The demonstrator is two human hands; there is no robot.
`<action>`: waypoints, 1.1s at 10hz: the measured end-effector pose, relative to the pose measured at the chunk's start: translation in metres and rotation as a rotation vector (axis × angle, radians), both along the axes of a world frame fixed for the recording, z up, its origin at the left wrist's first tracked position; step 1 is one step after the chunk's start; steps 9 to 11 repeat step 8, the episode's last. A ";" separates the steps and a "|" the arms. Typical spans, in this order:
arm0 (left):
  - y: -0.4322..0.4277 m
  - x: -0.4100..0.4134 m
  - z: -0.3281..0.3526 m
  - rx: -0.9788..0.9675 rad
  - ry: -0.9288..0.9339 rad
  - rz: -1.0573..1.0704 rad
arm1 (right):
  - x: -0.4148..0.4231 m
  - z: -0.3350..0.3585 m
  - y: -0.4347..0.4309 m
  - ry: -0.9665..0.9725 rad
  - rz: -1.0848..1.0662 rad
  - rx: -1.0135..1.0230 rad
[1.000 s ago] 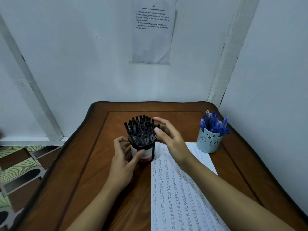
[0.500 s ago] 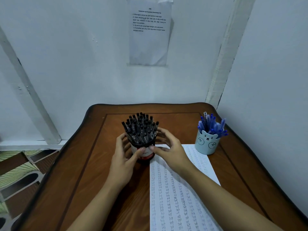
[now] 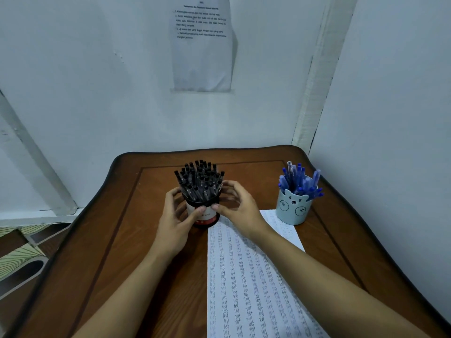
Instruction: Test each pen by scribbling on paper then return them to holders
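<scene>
A round black, white and red holder (image 3: 207, 219) stands mid-table, packed with several black pens (image 3: 199, 179). My left hand (image 3: 174, 223) curls round its left side, thumb on the front. My right hand (image 3: 238, 208) curls round its right side, thumb touching the front. A long sheet of paper (image 3: 251, 284) covered in rows of scribbles lies in front of the holder, running toward me. At the right stands a light blue bear-face cup (image 3: 294, 207) holding several blue pens (image 3: 299, 180).
The wooden table (image 3: 117, 240) sits in a corner, white walls behind and on the right. A printed sheet (image 3: 201, 42) hangs on the back wall. Patterned floor (image 3: 22, 254) shows beyond the table's left edge.
My right hand came down from the pen tops and closed round the holder's right side. The left hand stayed on the holder. The view shifted slightly.
</scene>
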State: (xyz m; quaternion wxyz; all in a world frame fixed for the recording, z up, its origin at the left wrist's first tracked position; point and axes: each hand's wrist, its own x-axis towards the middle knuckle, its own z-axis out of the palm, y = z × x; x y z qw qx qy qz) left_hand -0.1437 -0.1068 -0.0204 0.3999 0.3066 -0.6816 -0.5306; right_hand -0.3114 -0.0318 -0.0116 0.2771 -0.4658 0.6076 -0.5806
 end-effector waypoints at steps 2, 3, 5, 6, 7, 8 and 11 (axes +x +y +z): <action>-0.003 0.003 0.000 0.022 0.016 -0.008 | 0.001 -0.002 -0.002 -0.021 0.014 0.004; -0.003 0.001 -0.001 0.013 0.018 0.000 | 0.003 -0.004 -0.004 -0.031 0.012 0.004; -0.004 0.001 -0.005 0.023 -0.020 -0.005 | 0.004 -0.005 -0.003 0.002 0.000 0.040; -0.001 0.000 -0.005 0.034 -0.024 -0.014 | 0.006 0.000 0.001 -0.031 0.006 0.064; 0.005 0.001 -0.002 0.049 -0.047 -0.032 | 0.008 0.008 0.007 -0.052 0.021 0.107; 0.014 0.002 0.004 0.063 -0.011 -0.014 | 0.010 0.011 0.017 -0.010 -0.007 0.111; 0.014 0.002 0.004 0.063 -0.011 -0.014 | 0.010 0.011 0.017 -0.010 -0.007 0.111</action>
